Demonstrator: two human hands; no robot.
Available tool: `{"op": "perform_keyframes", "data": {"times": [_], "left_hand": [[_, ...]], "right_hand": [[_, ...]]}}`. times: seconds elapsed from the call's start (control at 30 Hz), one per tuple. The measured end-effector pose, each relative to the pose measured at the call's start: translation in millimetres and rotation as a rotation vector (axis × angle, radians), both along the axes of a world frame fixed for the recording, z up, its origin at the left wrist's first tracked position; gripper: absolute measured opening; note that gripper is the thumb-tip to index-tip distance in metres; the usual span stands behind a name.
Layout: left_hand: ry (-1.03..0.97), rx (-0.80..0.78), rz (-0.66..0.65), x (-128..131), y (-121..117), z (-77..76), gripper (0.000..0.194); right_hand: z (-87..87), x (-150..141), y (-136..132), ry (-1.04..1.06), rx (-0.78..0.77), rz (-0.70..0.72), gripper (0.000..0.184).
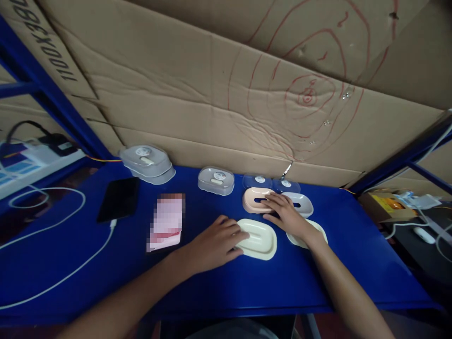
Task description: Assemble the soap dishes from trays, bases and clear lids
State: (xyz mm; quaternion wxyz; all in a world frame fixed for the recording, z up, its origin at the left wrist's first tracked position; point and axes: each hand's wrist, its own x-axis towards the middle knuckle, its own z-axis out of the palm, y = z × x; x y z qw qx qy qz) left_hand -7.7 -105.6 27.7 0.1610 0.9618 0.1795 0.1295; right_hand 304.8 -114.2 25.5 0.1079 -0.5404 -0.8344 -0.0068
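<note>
A cream oval soap dish tray [259,241] lies on the blue table, and my left hand [222,242] grips its left rim, fingers over the top and thumb at the near side. Behind it sits a peach soap dish [250,200] with a slot in its middle. The fingers of my right hand [284,212] close over that dish's right end, thumb on the near side. A pale grey slotted dish [303,205] stands just right of it. Under my right wrist, partly hidden, is a second cream tray [319,228].
Clear lids [252,181] lie along the back, by the cardboard wall [176,94]. A single clear cover [216,181] and a stack of covers [146,165] stand farther left. A black phone [118,200] on a white cable and a blurred pink item [165,221] lie at left.
</note>
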Motion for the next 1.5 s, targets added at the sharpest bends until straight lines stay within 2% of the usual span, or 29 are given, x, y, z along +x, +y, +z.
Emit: {"op": "perform_keyframes", "data": {"times": [0.07, 0.1, 0.27, 0.33, 0.4, 0.5, 0.6, 0.73, 0.83, 0.9, 0.97, 1.03, 1.1, 1.17, 1.23, 1.3, 1.4, 1.5], "left_hand": [[0.016, 0.006, 0.037, -4.3, 8.1, 0.1, 0.034], [0.013, 0.001, 0.058, -5.8, 11.3, -0.3, 0.042], [-0.114, -0.128, 0.255, -3.5, 22.3, -11.8, 0.117], [-0.133, -0.181, 0.327, 0.1, 24.2, -18.1, 0.133], [-0.134, -0.238, 0.338, 3.5, 24.0, -22.1, 0.139], [-0.108, -0.314, 0.218, 6.2, 22.2, -23.0, 0.133], [-0.073, -0.335, 0.169, 4.2, 22.2, -21.4, 0.113], [-0.081, -0.332, 0.198, -2.2, 24.8, -20.1, 0.105], [-0.236, -0.408, 0.261, -3.0, 27.8, -19.3, 0.092], [-0.426, -0.58, 0.33, -0.7, 29.9, -18.0, 0.076], [-0.571, -0.83, 0.382, 2.4, 31.2, -15.8, 0.066], [-0.651, -1.089, 0.4, 5.1, 30.9, -13.0, 0.069], [-0.738, -1.315, 0.402, 6.5, 29.0, -10.2, 0.085], [-0.824, -1.454, 0.436, 6.8, 26.7, -7.9, 0.1], [-0.83, -1.483, 0.481, 6.5, 25.0, -6.4, 0.104], [-0.773, -1.43, 0.511, 6.4, 23.8, -5.9, 0.102], [-0.68, -1.374, 0.504, 7.0, 23.1, -7.0, 0.107], [-0.654, -1.374, 0.482, 6.8, 24.8, -10.8, 0.111]], "right_hand": [[-3.9, -5.1, -0.7, 0.01, 0.039, 0.003, 0.037], [-2.6, -7.7, -1.2, 0.025, 0.054, 0.005, 0.034], [24.7, -21.5, -17.9, 0.187, 0.088, 0.021, 0.03], [35.6, -30.7, -31.2, 0.163, 0.054, 0.082, 0.03], [39.8, -42.8, -45.1, 0.096, -0.018, 0.172, 0.031], [30.1, -63.4, -59.7, -0.004, -0.054, 0.239, 0.041], [9.4, -80.3, -61.8, -0.081, 0.043, 0.211, 0.051], [-7.6, -82.1, -51.7, -0.016, 0.101, 0.259, 0.04], [-3.1, -69.6, -41.3, 0.187, 0.052, 0.24, 0.039], [6.1, -61.4, -32.0, 0.373, -0.026, 0.188, 0.035], [16.7, -58.0, -21.1, 0.519, -0.08, 0.137, 0.034], [25.4, -61.7, -11.2, 0.575, -0.106, 0.126, 0.035], [30.3, -70.4, -4.0, 0.572, -0.138, 0.163, 0.035], [31.5, -78.3, 2.4, 0.562, -0.199, 0.225, 0.037], [30.0, -79.2, 12.2, 0.519, -0.211, 0.214, 0.046], [26.6, -71.7, 27.0, 0.392, -0.129, 0.102, 0.053], [19.4, -52.7, 50.2, 0.192, 0.006, -0.069, 0.047], [11.6, -38.2, 58.0, 0.105, -0.012, -0.088, 0.051]]}}
